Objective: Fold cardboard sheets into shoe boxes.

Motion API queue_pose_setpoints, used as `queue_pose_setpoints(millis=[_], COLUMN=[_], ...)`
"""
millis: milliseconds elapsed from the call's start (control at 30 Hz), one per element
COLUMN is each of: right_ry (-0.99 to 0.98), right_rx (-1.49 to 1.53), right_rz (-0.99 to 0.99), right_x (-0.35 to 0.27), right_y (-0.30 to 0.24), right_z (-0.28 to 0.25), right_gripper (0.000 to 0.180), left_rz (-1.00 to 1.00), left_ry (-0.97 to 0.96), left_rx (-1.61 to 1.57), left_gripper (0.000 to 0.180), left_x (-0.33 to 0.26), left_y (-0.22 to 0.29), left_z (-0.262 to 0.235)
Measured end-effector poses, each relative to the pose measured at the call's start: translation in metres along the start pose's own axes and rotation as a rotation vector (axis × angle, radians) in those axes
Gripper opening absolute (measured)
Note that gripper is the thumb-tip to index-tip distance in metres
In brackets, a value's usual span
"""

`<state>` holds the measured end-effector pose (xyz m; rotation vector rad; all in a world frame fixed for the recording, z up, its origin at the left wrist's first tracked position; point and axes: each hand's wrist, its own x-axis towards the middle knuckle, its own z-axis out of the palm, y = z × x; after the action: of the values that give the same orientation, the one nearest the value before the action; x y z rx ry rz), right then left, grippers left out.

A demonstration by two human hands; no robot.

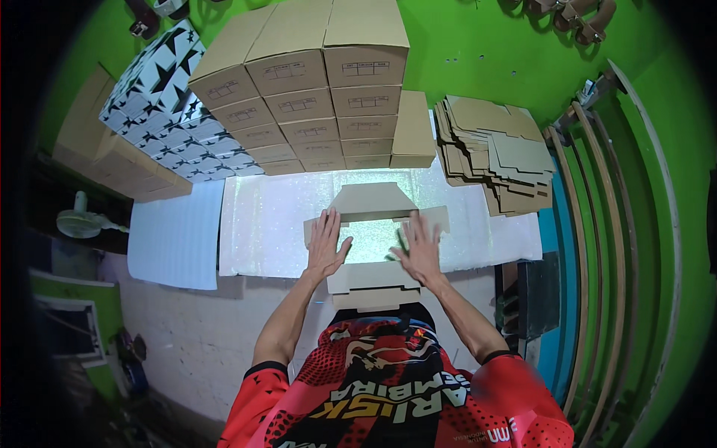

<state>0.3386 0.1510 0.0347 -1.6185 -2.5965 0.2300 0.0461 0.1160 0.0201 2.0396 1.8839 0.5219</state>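
A flat, die-cut brown cardboard blank (pixel 373 200) lies on a shiny white sheet (pixel 269 224) covering the work table in front of me. My left hand (pixel 326 245) presses flat on the blank's left side, fingers spread. On the right side rests my right hand (pixel 420 249), fingers spread and slightly blurred. The blank's near flap (pixel 371 285) hangs over the table edge toward my body. Neither hand grips anything.
Stacked folded brown boxes (pixel 314 97) stand at the back of the table. A pile of flat cardboard blanks (pixel 497 153) lies at the right. Black-and-white star-patterned boxes (pixel 168 104) sit at the left, above white foam sheets (pixel 175 235). Curved wooden strips (pixel 609 246) lean at the right.
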Motion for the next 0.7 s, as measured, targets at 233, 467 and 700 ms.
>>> queue_pose_setpoints(millis=[233,467,700], right_ry=[-0.087,-0.062,0.029], right_rx=[0.069,0.155,0.060], right_rz=[-0.448,-0.515,-0.444], right_x=[-0.021,-0.053,-0.049], right_y=[-0.003,-0.043,-0.053], right_z=[-0.018,-0.010,-0.008], right_gripper=[0.102,0.070,0.049], left_rz=[0.006,0.026,-0.075], left_ry=[-0.013,-0.015,-0.077], left_rx=[0.012,-0.006,-0.508], left_gripper=[0.082,0.077,0.077], left_x=[-0.002,0.002,0.005], left_y=[-0.005,-0.004,-0.027], left_z=[0.002,0.002,-0.004])
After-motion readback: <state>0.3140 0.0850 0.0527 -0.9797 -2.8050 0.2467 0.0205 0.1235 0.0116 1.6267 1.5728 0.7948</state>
